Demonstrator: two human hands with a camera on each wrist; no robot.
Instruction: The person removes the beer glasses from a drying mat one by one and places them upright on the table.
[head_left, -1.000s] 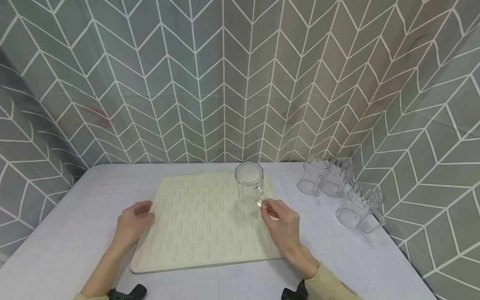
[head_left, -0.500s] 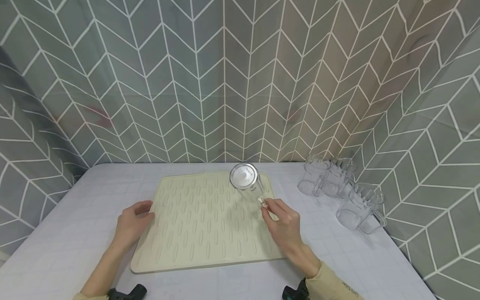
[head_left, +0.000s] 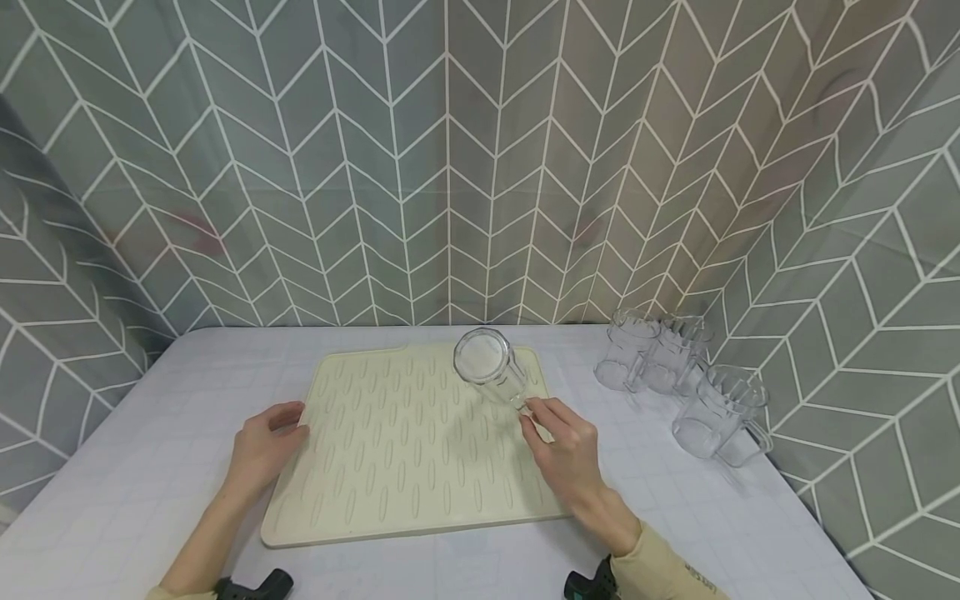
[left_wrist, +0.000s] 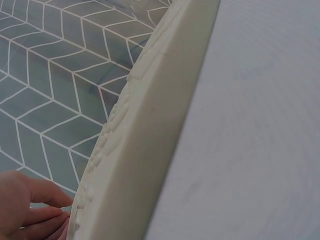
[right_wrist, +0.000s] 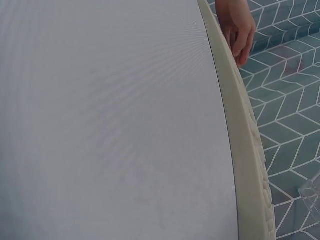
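My right hand pinches the handle of a clear glass mug between thumb and fingers, over the right rear part of a cream mat with raised ovals. The mug is tilted, its round base turned up and towards me; part of it shows in the right wrist view as clear glass. At the mat's left edge, my left hand rests with loosely bent fingers, fingertips right at the edge. The left wrist view shows those fingers beside the mat's thick side.
Three more clear glass mugs stand at the right: one at the back, one beside it, and one nearer. A white cloth covers the table. Patterned curtains enclose the back and sides.
The mug in my right hand has tipped over to the left, its round base turning more towards me. My left hand and the mat have stayed in place.
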